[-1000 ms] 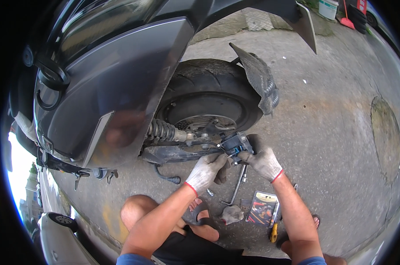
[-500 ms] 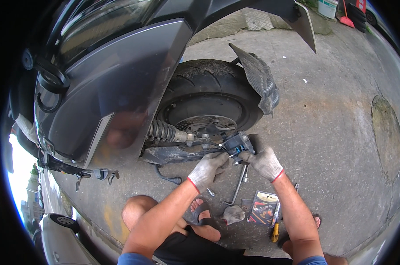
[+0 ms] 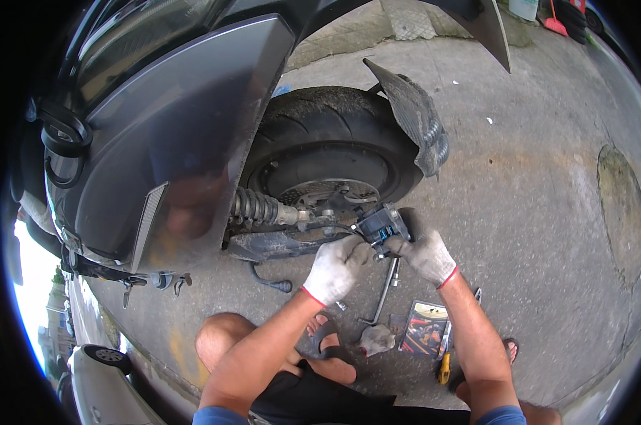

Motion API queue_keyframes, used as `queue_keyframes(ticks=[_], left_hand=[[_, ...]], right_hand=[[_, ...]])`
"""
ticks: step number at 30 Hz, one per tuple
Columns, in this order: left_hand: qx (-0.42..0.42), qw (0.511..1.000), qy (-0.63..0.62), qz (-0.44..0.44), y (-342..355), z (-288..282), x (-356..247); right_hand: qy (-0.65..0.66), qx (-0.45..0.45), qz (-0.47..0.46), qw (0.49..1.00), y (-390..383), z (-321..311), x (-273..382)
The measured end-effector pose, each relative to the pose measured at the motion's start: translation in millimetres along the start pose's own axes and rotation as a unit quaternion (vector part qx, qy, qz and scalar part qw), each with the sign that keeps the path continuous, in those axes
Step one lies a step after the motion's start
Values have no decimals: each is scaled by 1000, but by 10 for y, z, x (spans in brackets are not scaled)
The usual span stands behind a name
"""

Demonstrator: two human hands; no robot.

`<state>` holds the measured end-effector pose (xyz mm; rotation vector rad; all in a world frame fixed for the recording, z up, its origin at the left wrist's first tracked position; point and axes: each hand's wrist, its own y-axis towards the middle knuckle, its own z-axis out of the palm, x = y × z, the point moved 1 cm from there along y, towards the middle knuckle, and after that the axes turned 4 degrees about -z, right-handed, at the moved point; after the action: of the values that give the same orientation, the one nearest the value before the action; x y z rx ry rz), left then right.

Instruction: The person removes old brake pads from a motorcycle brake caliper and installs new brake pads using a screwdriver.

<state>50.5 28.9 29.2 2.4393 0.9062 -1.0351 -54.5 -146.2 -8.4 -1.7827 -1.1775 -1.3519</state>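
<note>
A dark brake caliper [image 3: 379,225] with blue parts inside hangs beside the rear wheel [image 3: 334,152] of a scooter. My right hand [image 3: 426,259], in a grey-white glove, grips its near right side; the thumb presses near the blue parts and the other fingers are partly hidden. My left hand [image 3: 336,270], gloved alike, is closed in a pinch at the caliper's left edge. A small, thin metal end shows at its fingertips, too small to name. Left of the caliper is a coil-spring shock absorber [image 3: 260,207], above a dirty black swingarm [image 3: 285,244].
A socket wrench [image 3: 383,297] lies on the concrete below the caliper. Near my feet are a crumpled grey cloth [image 3: 378,340], a flat printed package [image 3: 424,329] and a yellow-handled tool [image 3: 445,369]. The scooter's dark body panel [image 3: 186,134] overhangs the left; a mudguard [image 3: 414,117] projects behind the wheel.
My left hand has turned slightly, showing more of the back of the glove, still at the caliper's left edge. My right hand keeps its grip. The view has shifted a little.
</note>
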Motion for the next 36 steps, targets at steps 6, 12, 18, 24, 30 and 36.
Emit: queue_keyframes(ticks=[6,12,18,24,30,36], left_hand=[[154,953,-150,-214,94,-47,-18],[-79,964,196,165,-47,35,-40],[-52,995,41,73,-54,101,40],[172,885,-339,-270,-57,22,35],[130,904,-320,-253,-57,79,22],[8,994,-60,-96,-71,119,-60]], right_hand=[[14,12,14,1000,-3,-33,33],[34,-8,2,999,-30,14,-14],[15,6,-9,1000,-9,-4,7],[25,13,-18,999,-41,-22,-61],[19,17,-13,1000,-40,-35,-12],[26,27,16,999,-19,-38,-5]])
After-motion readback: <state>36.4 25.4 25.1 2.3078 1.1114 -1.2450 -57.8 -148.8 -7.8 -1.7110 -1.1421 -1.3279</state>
